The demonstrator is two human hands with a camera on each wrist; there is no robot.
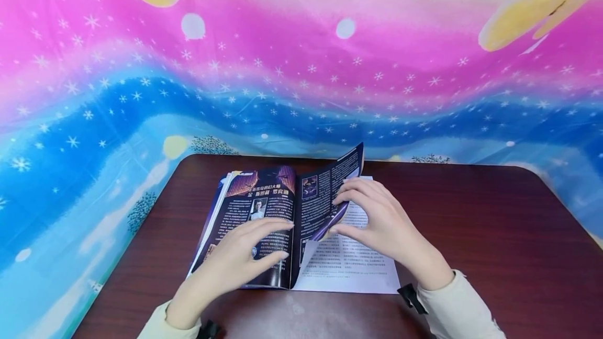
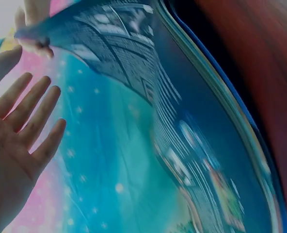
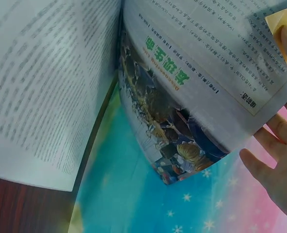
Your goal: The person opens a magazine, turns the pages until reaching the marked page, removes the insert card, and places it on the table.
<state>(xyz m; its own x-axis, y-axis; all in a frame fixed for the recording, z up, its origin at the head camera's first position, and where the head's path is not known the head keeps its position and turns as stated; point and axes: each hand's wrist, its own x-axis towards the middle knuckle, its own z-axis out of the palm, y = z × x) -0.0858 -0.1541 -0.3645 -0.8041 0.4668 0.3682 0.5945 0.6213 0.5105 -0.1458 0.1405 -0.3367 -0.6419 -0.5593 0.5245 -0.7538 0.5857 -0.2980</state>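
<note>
A magazine (image 1: pixel 264 255) lies spread on the table, its dark left page showing a headline and a small portrait. My right hand (image 1: pixel 381 218) pinches a raised page (image 1: pixel 315 198), which curls up from the spine. In the right wrist view, the back of this page (image 3: pixel 182 68) has printed text with a colourful picture below, and the thumb lies on its corner. Over the left page hovers my left hand (image 1: pixel 249 250), fingers extended and apart from the thumb; it holds nothing. Under the lifted page shows a white text page (image 1: pixel 353 271).
The dark reddish-brown table (image 1: pixel 494 234) has rounded far corners. Behind it hangs a pink and blue cloth (image 1: pixel 292 82) with snowflakes, reaching down to the far edge and along the left side. Dark bands (image 1: pixel 412 297) sit at both wrists by pale sleeves.
</note>
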